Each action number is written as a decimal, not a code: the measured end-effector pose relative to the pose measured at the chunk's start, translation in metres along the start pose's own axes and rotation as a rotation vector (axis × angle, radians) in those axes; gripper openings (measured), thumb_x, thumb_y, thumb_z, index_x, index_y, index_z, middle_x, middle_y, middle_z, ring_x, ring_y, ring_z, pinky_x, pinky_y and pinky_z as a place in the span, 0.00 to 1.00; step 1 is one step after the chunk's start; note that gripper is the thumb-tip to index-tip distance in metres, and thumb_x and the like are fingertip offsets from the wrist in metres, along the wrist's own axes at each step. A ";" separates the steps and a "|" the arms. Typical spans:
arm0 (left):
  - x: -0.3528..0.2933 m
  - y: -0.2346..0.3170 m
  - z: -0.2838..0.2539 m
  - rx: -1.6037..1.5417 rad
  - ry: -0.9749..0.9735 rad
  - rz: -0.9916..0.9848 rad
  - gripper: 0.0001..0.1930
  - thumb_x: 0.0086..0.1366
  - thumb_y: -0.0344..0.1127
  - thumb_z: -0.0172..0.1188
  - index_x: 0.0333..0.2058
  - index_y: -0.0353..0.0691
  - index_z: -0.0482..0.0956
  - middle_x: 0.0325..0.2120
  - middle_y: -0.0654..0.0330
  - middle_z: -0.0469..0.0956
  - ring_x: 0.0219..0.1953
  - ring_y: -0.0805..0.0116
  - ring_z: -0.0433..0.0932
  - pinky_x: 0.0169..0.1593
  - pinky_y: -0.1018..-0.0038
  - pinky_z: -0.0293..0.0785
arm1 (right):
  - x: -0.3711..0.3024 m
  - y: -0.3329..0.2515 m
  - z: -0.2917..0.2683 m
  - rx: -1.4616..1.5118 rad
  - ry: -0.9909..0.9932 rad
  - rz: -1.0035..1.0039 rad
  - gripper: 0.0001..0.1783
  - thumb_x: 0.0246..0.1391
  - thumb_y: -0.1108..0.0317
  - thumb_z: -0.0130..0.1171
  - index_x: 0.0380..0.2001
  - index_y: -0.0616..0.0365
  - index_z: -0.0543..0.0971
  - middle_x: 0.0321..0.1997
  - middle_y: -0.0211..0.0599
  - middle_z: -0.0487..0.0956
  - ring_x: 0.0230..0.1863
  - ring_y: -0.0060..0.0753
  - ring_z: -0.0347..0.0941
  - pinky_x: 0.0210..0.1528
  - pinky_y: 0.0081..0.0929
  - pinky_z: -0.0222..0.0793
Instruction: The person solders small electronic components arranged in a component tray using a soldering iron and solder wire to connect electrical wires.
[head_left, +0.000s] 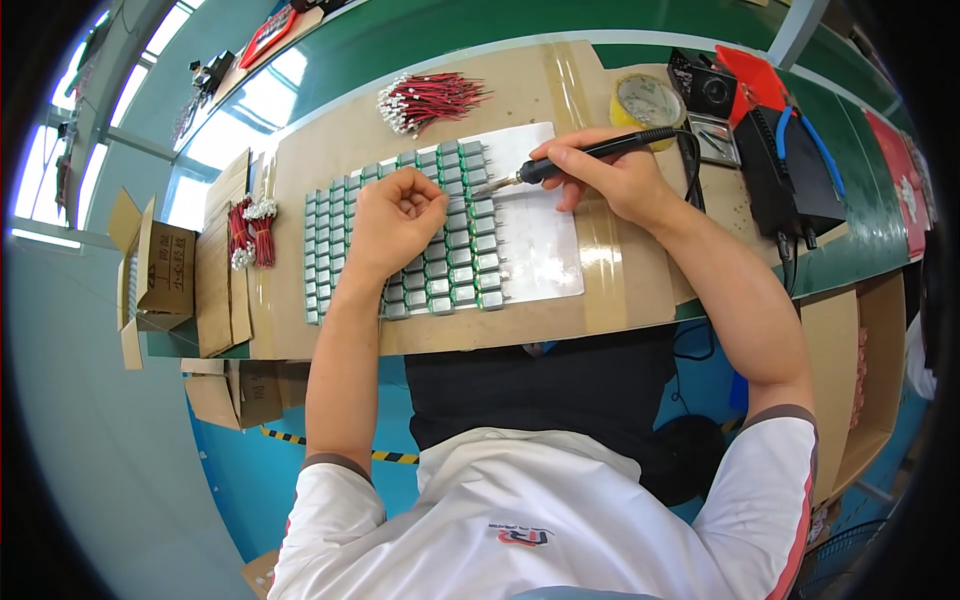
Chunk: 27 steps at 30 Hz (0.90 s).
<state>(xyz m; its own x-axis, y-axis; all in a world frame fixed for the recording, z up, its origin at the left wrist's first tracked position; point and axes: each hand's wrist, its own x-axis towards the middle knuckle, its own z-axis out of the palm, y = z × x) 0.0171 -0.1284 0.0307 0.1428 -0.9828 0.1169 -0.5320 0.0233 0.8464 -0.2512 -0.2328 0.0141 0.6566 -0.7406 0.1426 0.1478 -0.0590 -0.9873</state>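
Note:
Rows of small grey metal parts (461, 275) with green edges lie on a white sheet (545, 255), thin pins sticking out at their right side. My right hand (622, 178) is closed round a black soldering iron (600, 150), its tip pointing left and reaching the right-hand column of parts. Above the middle of the rows, my left hand (398, 222) is closed in a pinch near the iron's tip. Whatever is between those fingers is too small to make out, and the hand covers several parts.
Red-and-black wires with white connectors (430, 103) lie beyond the rows; another bundle (262, 238) lies left. A tape roll (648, 98), black box (785, 185), blue-handled tool (822, 155) and red bin (752, 80) stand right. A cardboard box (165, 270) is far left.

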 end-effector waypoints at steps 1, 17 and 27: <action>0.000 0.001 0.000 0.000 0.001 -0.001 0.04 0.56 0.25 0.65 0.26 0.32 0.79 0.18 0.71 0.74 0.20 0.88 0.65 0.24 0.87 0.62 | 0.000 0.000 0.000 0.000 -0.001 0.001 0.14 0.65 0.65 0.58 0.45 0.66 0.83 0.32 0.40 0.84 0.26 0.22 0.80 0.33 0.18 0.77; 0.000 0.002 0.001 0.077 0.005 -0.017 0.04 0.54 0.26 0.65 0.26 0.32 0.81 0.17 0.68 0.76 0.20 0.86 0.67 0.25 0.84 0.65 | 0.001 0.001 0.000 -0.019 -0.018 -0.014 0.14 0.64 0.67 0.58 0.45 0.66 0.83 0.31 0.39 0.83 0.26 0.23 0.80 0.34 0.20 0.78; -0.001 0.005 0.001 0.072 -0.007 -0.030 0.04 0.55 0.27 0.65 0.27 0.32 0.82 0.18 0.69 0.77 0.21 0.87 0.67 0.25 0.85 0.64 | 0.000 0.001 0.000 -0.020 -0.014 -0.018 0.14 0.64 0.66 0.58 0.44 0.66 0.83 0.31 0.41 0.84 0.26 0.23 0.80 0.31 0.19 0.77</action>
<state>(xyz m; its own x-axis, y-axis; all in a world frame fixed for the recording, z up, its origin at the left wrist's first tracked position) 0.0132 -0.1271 0.0340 0.1540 -0.9841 0.0885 -0.5861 -0.0189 0.8100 -0.2511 -0.2332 0.0127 0.6642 -0.7300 0.1609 0.1445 -0.0858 -0.9858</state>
